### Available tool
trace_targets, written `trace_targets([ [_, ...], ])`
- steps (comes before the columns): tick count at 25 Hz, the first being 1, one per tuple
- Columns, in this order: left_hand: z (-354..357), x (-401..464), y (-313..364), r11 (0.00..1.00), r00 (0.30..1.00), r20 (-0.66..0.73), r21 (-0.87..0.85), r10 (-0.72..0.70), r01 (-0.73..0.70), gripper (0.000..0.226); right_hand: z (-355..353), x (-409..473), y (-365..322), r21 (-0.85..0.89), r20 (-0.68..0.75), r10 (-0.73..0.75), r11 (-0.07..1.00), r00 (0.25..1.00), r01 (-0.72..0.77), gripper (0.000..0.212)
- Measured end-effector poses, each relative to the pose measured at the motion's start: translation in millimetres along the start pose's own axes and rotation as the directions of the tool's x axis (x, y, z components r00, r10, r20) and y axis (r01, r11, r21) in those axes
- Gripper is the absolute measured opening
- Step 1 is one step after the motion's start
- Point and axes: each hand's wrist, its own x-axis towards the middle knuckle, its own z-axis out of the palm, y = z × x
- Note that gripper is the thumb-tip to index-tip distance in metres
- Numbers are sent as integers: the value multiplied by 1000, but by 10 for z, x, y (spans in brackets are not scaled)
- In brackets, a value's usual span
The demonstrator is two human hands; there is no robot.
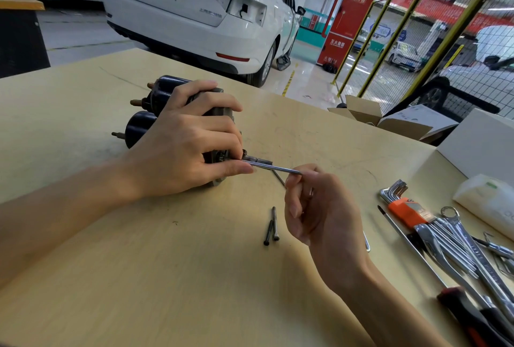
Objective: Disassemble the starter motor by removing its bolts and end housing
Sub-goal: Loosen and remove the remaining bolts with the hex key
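Wooden bench (167, 277): two loose bolts (272, 226) beside wrenches (456, 243).

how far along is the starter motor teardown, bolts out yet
Partly done. Two long bolts already lie loose on the table. In hand: the left hand steadies the starter motor while the right hand pinches a thin metal tool at the motor's near end, apparently working another fastener. Left: the end housing looks still attached, so it has yet to come off.
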Motion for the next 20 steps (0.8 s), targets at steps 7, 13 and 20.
trace_targets([
  [7, -2, 0, 3, 1000, 1000, 1, 5, 2, -2, 26, -11, -31, -16, -160, -72, -69, 986, 995, 56, 39],
  [13, -14, -2, 9, 1000, 1000, 24, -13, -4, 4, 27, 3, -34, -29, -203, -118, -77, 978, 990, 52, 45],
  [20, -8, -5, -4, 1000, 1000, 12, -30, 2, -2, 27, 8, -18, -21, -223, -138, -70, 974, 988, 38, 43],
])
